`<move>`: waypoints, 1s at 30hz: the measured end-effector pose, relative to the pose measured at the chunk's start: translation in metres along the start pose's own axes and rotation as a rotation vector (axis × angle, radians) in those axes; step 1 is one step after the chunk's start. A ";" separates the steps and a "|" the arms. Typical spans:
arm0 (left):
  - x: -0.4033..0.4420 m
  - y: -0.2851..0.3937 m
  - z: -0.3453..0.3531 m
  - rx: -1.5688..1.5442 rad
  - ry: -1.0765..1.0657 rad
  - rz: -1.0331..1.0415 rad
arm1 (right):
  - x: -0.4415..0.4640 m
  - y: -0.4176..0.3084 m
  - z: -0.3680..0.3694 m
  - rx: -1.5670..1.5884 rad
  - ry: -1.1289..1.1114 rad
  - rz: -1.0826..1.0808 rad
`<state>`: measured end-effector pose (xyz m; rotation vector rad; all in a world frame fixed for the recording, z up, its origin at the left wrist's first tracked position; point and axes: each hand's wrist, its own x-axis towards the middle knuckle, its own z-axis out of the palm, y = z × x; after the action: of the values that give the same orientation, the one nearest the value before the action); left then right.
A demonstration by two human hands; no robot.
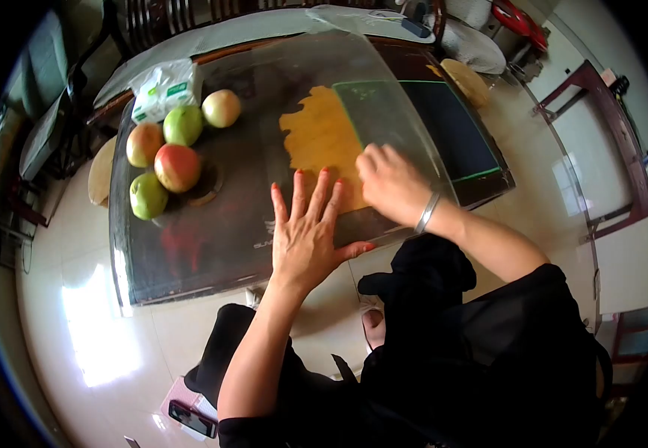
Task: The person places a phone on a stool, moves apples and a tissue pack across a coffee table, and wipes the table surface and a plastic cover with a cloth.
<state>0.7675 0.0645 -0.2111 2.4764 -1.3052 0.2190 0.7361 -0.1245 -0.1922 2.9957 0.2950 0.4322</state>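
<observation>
My left hand (pixel 305 235) lies flat near the table's front edge, fingers spread and holding nothing. Its fingertips reach the lower part of an orange-tan, ragged-edged patch (pixel 318 134); I cannot tell whether this is a loose sheet or part of the tabletop. My right hand (pixel 393 185) is closed in a fist at the patch's right side. Whatever its curled fingers hold, if anything, is hidden. Just beyond it is a dark panel with a green border (pixel 443 119), partly under a clear plastic sheet (pixel 369 56) that covers much of the table (pixel 242 254).
On the table's left stand several round red and green fruits (pixel 178 167) beside a white tissue pack (pixel 166 93). Round stools (pixel 464 82) flank the table, and chairs (pixel 163 19) stand behind it. A phone (pixel 192 420) lies low at the left, near my leg.
</observation>
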 end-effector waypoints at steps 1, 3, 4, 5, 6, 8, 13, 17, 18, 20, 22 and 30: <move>0.001 0.001 0.001 -0.009 0.001 0.000 | -0.008 -0.010 -0.005 -0.020 -0.001 -0.037; 0.002 0.001 0.001 -0.010 0.012 0.019 | -0.022 -0.024 -0.014 -0.029 0.014 -0.077; 0.002 0.001 0.000 -0.014 -0.014 0.021 | -0.033 -0.033 -0.019 0.038 0.016 -0.102; 0.002 0.002 -0.003 -0.031 -0.058 0.015 | -0.043 -0.043 -0.024 0.110 0.014 -0.133; 0.002 0.002 -0.002 -0.010 -0.074 0.018 | -0.051 -0.049 -0.031 0.207 -0.068 -0.147; 0.003 0.003 -0.006 -0.006 -0.097 0.017 | -0.065 -0.048 -0.042 0.412 -0.221 -0.201; 0.005 0.011 -0.013 0.043 -0.136 0.057 | -0.046 0.005 -0.092 0.456 0.124 0.005; 0.012 0.021 -0.014 -0.030 -0.107 0.115 | -0.058 0.056 -0.040 0.145 0.077 -0.337; 0.021 0.028 -0.016 0.001 -0.141 0.177 | -0.059 0.058 -0.038 0.160 0.017 -0.331; 0.023 0.041 -0.004 -0.017 -0.143 0.219 | -0.051 0.067 -0.034 0.194 0.002 -0.323; 0.020 0.044 0.002 0.092 -0.194 0.232 | -0.037 0.071 -0.029 0.171 -0.051 -0.301; 0.020 0.042 0.004 0.142 -0.185 0.232 | 0.123 0.148 0.070 0.159 0.073 -0.018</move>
<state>0.7439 0.0253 -0.1996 2.5070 -1.7118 0.1450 0.8985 -0.2483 -0.2073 3.1335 0.3802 0.5410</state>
